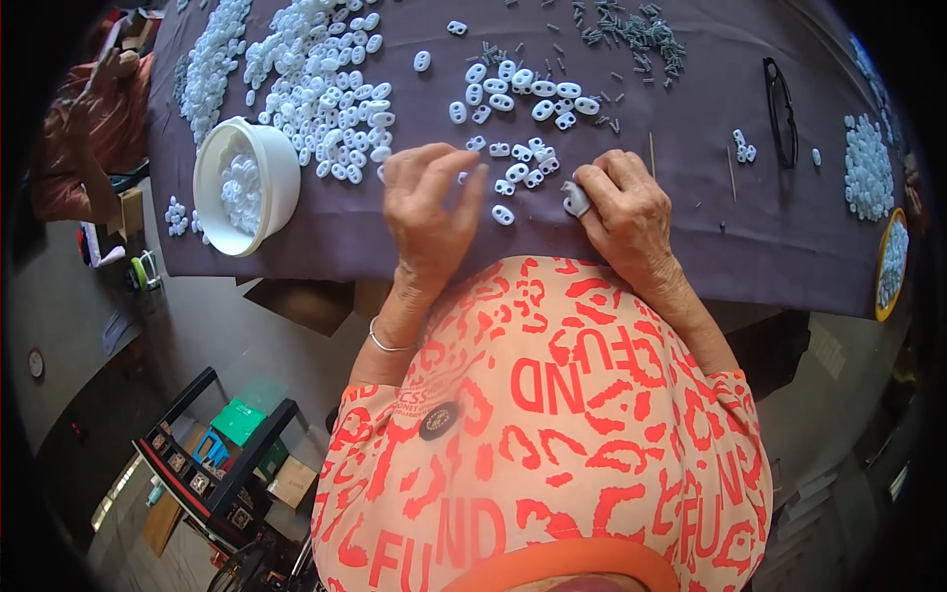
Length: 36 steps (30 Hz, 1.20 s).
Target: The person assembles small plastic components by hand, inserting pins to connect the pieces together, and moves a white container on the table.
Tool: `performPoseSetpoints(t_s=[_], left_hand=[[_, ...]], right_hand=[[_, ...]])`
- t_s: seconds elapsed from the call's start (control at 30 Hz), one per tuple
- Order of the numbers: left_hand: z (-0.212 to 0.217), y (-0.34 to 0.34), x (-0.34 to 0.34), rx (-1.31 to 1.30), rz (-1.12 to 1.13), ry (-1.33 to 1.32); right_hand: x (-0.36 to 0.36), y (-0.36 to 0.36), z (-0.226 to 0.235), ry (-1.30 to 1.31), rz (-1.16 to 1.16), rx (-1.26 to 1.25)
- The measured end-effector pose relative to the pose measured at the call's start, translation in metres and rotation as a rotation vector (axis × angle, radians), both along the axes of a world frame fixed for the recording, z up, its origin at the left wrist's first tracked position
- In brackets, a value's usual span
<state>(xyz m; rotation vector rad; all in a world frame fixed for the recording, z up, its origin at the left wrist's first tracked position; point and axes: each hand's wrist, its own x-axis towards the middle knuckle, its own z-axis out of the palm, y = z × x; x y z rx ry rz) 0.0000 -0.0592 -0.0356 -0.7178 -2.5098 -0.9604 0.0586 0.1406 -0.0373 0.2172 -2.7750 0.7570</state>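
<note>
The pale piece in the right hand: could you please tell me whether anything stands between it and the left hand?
Only low things: a small cluster of white two-hole pieces and a single white piece lie on the dark cloth between the left hand and the pale piece in the right hand. Nothing taller shows there.

Shirt (541,472), peach: large red capital lettering repeats across the body, set among red blotches; smaller red print stands in short lines beside a round dark badge (439,421). Badge: ring of pale characters, too small to read.
</note>
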Motion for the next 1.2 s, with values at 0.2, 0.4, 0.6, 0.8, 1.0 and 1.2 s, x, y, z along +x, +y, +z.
performPoseSetpoints(t_s=[0.2,0.4,0.6,0.8,1.0,1.2], left_hand=[[0.0,0.022,-0.013,-0.146,-0.047,-0.074],[-0.007,0.028,-0.018,-0.156,-0.132,-0.169],[-0.012,0.026,-0.011,-0.029,-0.146,-0.168],[-0.014,0.023,-0.007,0.119,-0.15,-0.135],[-0.007,0.026,0.0,0.14,-0.153,-0.175],[-0.006,0.019,0.001,0.172,-0.096,-0.17]], right_hand=[[-0.008,0.018,0.004,0.052,-0.196,-0.142],[-0.029,0.03,-0.004,0.016,-0.248,-0.052],[-0.02,0.024,0.001,-0.025,0.03,-0.144],[-0.014,0.039,0.0,0.039,-0.142,-0.14],[-0.03,0.034,-0.004,0.088,-0.077,-0.071],[-0.027,0.035,-0.003,-0.071,0.007,0.055]])
